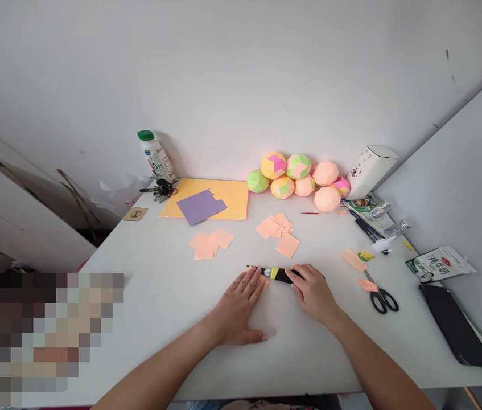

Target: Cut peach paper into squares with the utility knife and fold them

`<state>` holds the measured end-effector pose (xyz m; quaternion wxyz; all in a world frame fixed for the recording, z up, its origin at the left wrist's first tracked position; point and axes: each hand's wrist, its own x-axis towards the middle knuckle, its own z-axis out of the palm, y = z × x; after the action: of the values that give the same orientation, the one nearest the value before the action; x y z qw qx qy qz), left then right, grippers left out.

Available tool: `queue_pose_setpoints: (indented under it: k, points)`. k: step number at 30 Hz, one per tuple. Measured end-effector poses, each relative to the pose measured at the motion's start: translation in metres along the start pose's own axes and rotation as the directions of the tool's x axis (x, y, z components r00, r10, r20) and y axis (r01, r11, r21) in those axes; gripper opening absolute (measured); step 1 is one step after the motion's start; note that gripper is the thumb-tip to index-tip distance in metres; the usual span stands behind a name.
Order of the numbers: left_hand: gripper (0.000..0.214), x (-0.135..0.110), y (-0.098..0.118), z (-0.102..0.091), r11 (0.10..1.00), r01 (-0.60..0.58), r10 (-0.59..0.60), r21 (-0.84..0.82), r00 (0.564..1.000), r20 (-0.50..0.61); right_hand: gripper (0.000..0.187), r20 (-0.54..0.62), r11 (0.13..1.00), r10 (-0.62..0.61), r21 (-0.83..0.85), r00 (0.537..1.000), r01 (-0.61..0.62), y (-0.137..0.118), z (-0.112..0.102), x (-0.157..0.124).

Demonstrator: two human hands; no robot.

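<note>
My left hand point(241, 299) lies flat on the table, fingers stretched forward and thumb out to the side. Beneath its fingers is a small peach paper piece point(265, 281), mostly covered. Closed around the handle of a black and yellow utility knife point(281, 275) is my right hand point(314, 289). The knife lies low over the table and points left, its front end at my left fingertips. Just beyond are two loose groups of peach paper squares, one at left point(206, 246) and another at centre point(288, 245).
Faceted paper balls point(282, 187) are piled against the wall. A purple sheet point(198, 207) rests on yellow paper point(236, 199), near keys and a bottle point(158, 158). At right are scissors point(383, 300), a glue bottle point(375, 250), a milk pouch point(441, 263) and a black phone-like slab point(456, 324).
</note>
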<state>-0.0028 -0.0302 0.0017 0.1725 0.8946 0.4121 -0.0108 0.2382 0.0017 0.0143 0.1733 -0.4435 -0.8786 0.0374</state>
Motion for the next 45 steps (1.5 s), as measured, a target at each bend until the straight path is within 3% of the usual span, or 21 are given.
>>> queue_pose_setpoints:
  k: [8, 11, 14, 16, 19, 22, 23, 25, 27, 29, 32, 36, 45]
  points:
    - [0.098, 0.0, -0.002, 0.004, 0.995, -0.034, 0.048, 0.096, 0.988, -0.145, 0.037, -0.019, 1.0, 0.004, 0.014, 1.0, -0.003, 0.004, 0.005, 0.002]
    - [0.082, 0.003, 0.0, 0.003, 0.985, 0.114, -0.085, 0.13, 0.975, -0.206, 0.034, -0.058, 1.0, 0.015, 0.025, 0.998, -0.013, 0.012, 0.003, 0.001]
    - [0.07, 0.007, 0.0, 0.0, 0.951, 0.293, -0.264, 0.099, 0.935, -0.238, 0.031, -0.086, 0.999, 0.038, 0.038, 0.996, -0.035, 0.018, 0.001, -0.001]
    - [0.059, 0.007, -0.002, -0.003, 0.943, 0.329, -0.305, 0.045, 0.912, -0.273, 0.03, -0.098, 0.997, 0.053, 0.061, 0.994, -0.047, 0.021, -0.002, -0.002]
    - [0.045, 0.004, -0.006, -0.009, 0.984, 0.177, -0.166, -0.003, 0.918, -0.359, 0.03, -0.1, 0.989, 0.075, 0.133, 0.992, -0.062, 0.023, -0.008, -0.003]
    - [0.048, 0.0, -0.01, -0.016, 0.998, -0.058, 0.052, -0.009, 0.946, -0.321, 0.03, -0.085, 0.97, 0.114, 0.225, 0.99, -0.092, 0.025, -0.018, -0.004]
    - [0.047, -0.001, -0.01, -0.018, 0.998, -0.066, 0.059, -0.015, 0.954, -0.294, 0.03, -0.072, 0.96, 0.13, 0.258, 0.989, -0.107, 0.026, -0.022, -0.004]
    - [0.038, -0.001, -0.011, -0.02, 0.999, 0.029, -0.032, -0.015, 0.963, -0.268, 0.029, -0.022, 0.937, 0.151, 0.322, 0.988, -0.136, 0.029, -0.029, -0.006]
    - [0.027, 0.0, -0.011, -0.019, 0.987, 0.158, -0.152, 0.0, 0.947, -0.282, 0.029, 0.06, 0.915, 0.136, 0.375, 0.989, -0.148, 0.032, -0.037, -0.008]
    - [0.021, 0.002, -0.013, -0.017, 0.977, 0.212, -0.201, -0.003, 0.923, -0.328, 0.03, 0.151, 0.904, 0.092, 0.401, 0.984, -0.146, 0.034, -0.043, -0.01]
    - [0.024, 0.004, -0.017, -0.012, 0.989, 0.142, -0.146, -0.041, 0.901, -0.409, 0.03, 0.292, 0.901, 0.029, 0.407, 0.956, -0.152, 0.037, -0.052, -0.012]
    - [0.04, 0.005, -0.02, -0.009, 0.998, 0.038, -0.055, -0.05, 0.92, -0.388, 0.031, 0.409, 0.893, -0.016, 0.416, 0.913, -0.17, 0.037, -0.057, -0.013]
    - [0.031, 0.006, -0.02, -0.006, 0.988, 0.151, -0.128, 0.034, 0.917, -0.377, 0.032, 0.442, 0.878, -0.075, 0.454, 0.894, -0.151, 0.035, -0.058, -0.013]
